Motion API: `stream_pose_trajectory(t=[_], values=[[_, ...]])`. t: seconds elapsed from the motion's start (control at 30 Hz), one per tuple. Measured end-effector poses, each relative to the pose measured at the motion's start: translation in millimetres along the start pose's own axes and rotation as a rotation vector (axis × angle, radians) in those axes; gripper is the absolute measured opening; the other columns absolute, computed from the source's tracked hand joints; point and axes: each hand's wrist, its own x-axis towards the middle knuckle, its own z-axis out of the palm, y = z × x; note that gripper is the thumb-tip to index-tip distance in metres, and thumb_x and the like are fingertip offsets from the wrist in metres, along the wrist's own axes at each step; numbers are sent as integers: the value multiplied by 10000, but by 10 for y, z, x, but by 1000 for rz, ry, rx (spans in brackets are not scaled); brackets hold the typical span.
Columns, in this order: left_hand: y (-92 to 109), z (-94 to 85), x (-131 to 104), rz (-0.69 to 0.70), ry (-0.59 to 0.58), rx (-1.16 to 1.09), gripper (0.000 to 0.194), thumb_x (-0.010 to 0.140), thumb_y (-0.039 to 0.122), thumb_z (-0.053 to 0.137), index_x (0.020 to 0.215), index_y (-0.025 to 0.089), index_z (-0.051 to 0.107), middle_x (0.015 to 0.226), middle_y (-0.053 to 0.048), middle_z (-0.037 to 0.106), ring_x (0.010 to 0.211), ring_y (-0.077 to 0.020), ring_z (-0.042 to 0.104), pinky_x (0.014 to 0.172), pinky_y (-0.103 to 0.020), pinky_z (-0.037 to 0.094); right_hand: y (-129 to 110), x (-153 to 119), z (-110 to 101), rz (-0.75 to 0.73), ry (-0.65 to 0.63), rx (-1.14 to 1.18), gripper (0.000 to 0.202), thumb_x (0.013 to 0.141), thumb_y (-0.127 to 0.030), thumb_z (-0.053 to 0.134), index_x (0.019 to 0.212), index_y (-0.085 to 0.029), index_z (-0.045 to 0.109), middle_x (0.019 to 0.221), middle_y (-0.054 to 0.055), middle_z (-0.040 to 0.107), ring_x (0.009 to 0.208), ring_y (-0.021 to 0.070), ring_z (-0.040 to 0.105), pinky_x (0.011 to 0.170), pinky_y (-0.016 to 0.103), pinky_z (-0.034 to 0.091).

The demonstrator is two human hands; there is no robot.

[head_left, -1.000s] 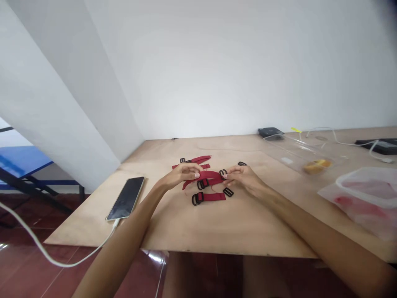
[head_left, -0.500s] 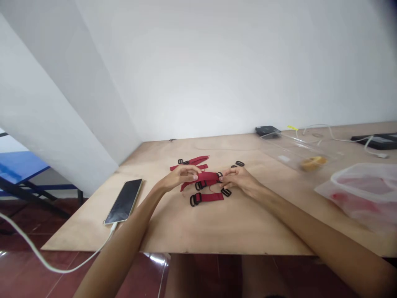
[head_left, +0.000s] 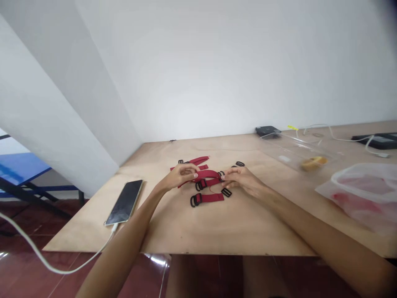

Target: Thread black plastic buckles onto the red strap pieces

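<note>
Between my hands a red webbing strap (head_left: 207, 174) bows slightly upward above the table. My left hand (head_left: 182, 175) pinches it with thumb and fingers. At its right end my right hand (head_left: 240, 179) grips a black buckle (head_left: 221, 174), partly hidden by the fingers. Below the held strap lies another red strap with a black double-ring buckle (head_left: 201, 185). Nearer to me rests a red strap (head_left: 212, 198) with black D-rings (head_left: 195, 200) at its left end. A loose black slider buckle (head_left: 226, 192) lies just below my right hand.
More red straps (head_left: 199, 160) lie behind my left hand, and another black slider (head_left: 240, 164) behind my right. A phone (head_left: 124, 203) with a white cable is at the left. On the right are a clear plastic bag (head_left: 291, 145), a tape roll (head_left: 314, 163) and a whitish bag (head_left: 359, 194).
The held strap has gone from nearly straight to arched between my hands. Its loose left tail has shifted slightly. Both hands stay in nearly the same place.
</note>
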Motion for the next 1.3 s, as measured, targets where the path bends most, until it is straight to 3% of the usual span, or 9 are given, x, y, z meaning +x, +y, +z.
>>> stream_pose_trajectory(t=[0.2,0.37,0.53,0.7,0.9,1.13,1.3], values=[[23,173,35,30,-27,34,365,831,450,711,1013,134,686,857,-51,670,779,-144,610,736,-246,477,-20,-45,92,-40,14,15,264,637,-217,865,780,-159,651,666,43,709,611,172,714,551,226,574],[58,344,51,67,-28,-24,443,837,438,715,1177,171,620,917,-46,666,806,-146,628,748,-259,498,-4,-147,274,-263,-100,-110,323,681,-365,829,893,-168,685,770,16,690,547,119,612,496,233,497],[82,388,38,57,-78,-33,494,855,404,699,1278,174,589,910,-53,675,787,-156,631,711,-266,503,56,-172,349,-471,-134,-273,257,731,-394,796,768,-183,654,815,14,645,731,151,608,694,267,498],[93,391,23,66,-85,37,461,864,331,681,1289,174,600,929,-62,703,785,-161,641,692,-257,499,102,-169,342,-442,-189,-338,343,721,-448,804,676,-184,590,736,0,577,706,147,547,666,267,464],[69,330,35,93,-55,141,424,865,297,666,1275,196,632,1152,-98,688,918,-188,652,771,-279,521,108,-133,279,-431,-61,-260,431,675,-464,832,655,-201,491,649,-37,497,604,113,488,549,233,440],[-43,181,90,34,89,277,280,868,380,659,1026,165,746,1080,-109,717,941,-232,644,813,-318,503,24,-31,116,-378,15,-113,431,620,-393,872,930,-182,660,823,23,671,649,149,633,595,273,535],[-129,250,126,31,164,86,334,850,435,681,991,133,715,1015,-117,711,891,-217,664,779,-316,524,25,5,87,-411,81,-123,362,611,-370,873,860,-167,704,806,34,703,714,160,656,638,256,535]])
